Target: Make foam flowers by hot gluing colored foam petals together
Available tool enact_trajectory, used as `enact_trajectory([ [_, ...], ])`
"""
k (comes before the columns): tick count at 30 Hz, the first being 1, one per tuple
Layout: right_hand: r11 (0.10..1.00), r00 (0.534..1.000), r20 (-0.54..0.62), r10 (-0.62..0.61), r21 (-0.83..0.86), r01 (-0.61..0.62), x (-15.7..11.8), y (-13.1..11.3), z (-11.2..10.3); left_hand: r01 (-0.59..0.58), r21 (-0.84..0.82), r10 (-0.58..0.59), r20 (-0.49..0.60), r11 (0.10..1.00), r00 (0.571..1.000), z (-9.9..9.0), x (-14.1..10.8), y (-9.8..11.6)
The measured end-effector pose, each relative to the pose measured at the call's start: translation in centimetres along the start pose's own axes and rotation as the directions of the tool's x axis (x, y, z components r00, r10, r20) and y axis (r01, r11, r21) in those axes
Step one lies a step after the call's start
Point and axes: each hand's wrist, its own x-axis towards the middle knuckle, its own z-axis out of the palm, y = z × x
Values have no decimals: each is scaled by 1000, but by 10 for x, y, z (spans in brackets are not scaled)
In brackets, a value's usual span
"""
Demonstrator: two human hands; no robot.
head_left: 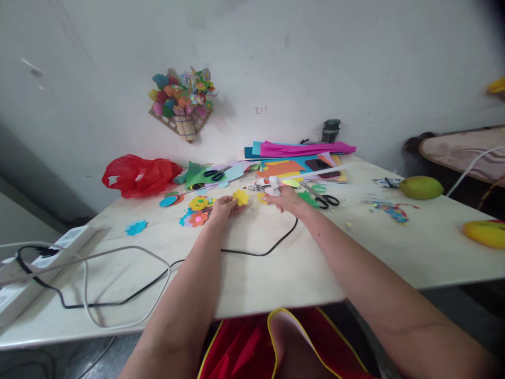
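Observation:
A yellow paper flower [240, 197] is pinched in the fingers of my left hand [224, 206], above the table. My right hand [281, 199] is closed round a white glue gun [271, 182], with a clear glue stick reaching back to the right. The gun's nozzle points left, towards the yellow flower. Another yellow piece [261, 198] lies beside my right fingertips. Left of my left hand lie layered paper flowers in orange [198, 219], yellow [198, 203] and blue. Black-handled scissors [327, 201] rest to the right of my right hand.
Coloured paper sheets [280, 168] and a red plastic bag [140, 176] lie along the back. A blue flower [136, 227] sits at the left, near a power strip [43, 268] with loose cables. A black cord [252, 255] crosses the table. A green mango [421, 187] lies right.

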Motion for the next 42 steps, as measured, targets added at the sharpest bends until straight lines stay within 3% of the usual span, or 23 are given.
enact_trajectory([
  [16, 984, 994, 45, 98, -156, -90, -4, -6, 3, 25, 33, -27, 54, 999, 998, 0, -3, 2],
  [42, 938, 993, 33, 117, -332, -99, -6, -13, 6, 21, 48, -27, 129, 999, 991, -5, 2, -1],
])
